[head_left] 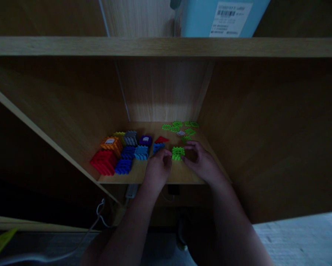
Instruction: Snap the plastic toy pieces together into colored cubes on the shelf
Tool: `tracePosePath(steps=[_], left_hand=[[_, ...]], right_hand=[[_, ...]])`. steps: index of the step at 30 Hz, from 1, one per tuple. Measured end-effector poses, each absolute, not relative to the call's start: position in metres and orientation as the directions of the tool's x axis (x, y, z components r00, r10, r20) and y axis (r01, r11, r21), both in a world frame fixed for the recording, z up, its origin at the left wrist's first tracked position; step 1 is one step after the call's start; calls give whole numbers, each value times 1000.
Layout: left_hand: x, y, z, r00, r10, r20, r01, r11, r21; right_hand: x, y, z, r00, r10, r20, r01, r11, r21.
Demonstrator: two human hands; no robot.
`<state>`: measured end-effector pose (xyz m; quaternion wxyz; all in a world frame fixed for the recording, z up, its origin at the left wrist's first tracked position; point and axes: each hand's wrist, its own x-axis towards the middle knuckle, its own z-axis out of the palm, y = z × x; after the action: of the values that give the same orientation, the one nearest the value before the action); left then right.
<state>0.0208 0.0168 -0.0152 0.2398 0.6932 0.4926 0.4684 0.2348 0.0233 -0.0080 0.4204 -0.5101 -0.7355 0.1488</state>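
A small stack of bright green interlocking plastic tiles (178,153) sits on the shelf board between my two hands. My left hand (158,168) is at its left edge, thumb and forefinger pinched together; whether a tile is between them cannot be made out. On the other side, my right hand (202,162) is open, thumb by the stack's near right corner and fingers spread above it. Loose green tiles (190,131) lie flat behind the stack, with a small whitish piece (180,133) among them. Just beyond my left hand are light blue tiles (158,147) and a red triangular piece (162,139).
Stacked tiles fill the left: red (103,162), orange (112,145), yellow (119,136), grey (131,137), dark blue (124,166), light blue (141,152) and purple (145,140). Cabinet walls close in both sides. An upper shelf edge (166,47) crosses above, bearing a blue box (199,18).
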Motion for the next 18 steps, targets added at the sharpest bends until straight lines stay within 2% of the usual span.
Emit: tracePosePath(steps=[18], left_hand=[[22, 16, -13, 75, 904, 422, 430, -411, 804]], right_hand=[[235, 22, -8, -168, 865, 473, 637, 461, -617]])
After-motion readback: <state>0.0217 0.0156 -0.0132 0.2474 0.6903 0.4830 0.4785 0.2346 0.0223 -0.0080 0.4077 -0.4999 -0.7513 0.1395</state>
